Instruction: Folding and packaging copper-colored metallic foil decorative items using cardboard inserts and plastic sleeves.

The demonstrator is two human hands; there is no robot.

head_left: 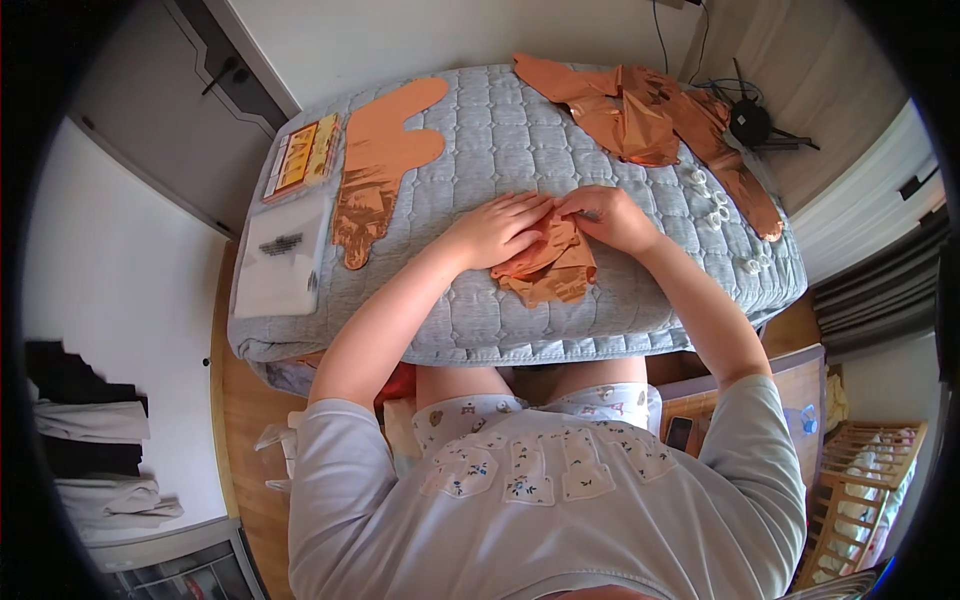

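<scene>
A crumpled copper-coloured foil balloon (553, 279) lies near the front edge of the quilted bed, between my hands. My left hand (499, 230) grips it from the left, fingers reaching across its upper part and thumb below. At its top edge, my right hand (609, 216) pinches the foil, thumb against the curled fingers. Both sets of fingertips almost meet there, and the exact spot they hold is partly hidden. To the left, a flat copper foil balloon (380, 150) with rounded lobes is spread out. More copper foil balloons (625, 105) lie loosely heaped at the far right.
A grey quilted bed cover (480, 130) carries everything. At its left sit a yellow-and-red packet (302, 157) and a clear plastic bag (283, 262). Small white coils (712, 205) lie at the right. Beyond them stands a black router (752, 123) with antennas. A phone (679, 433) rests below.
</scene>
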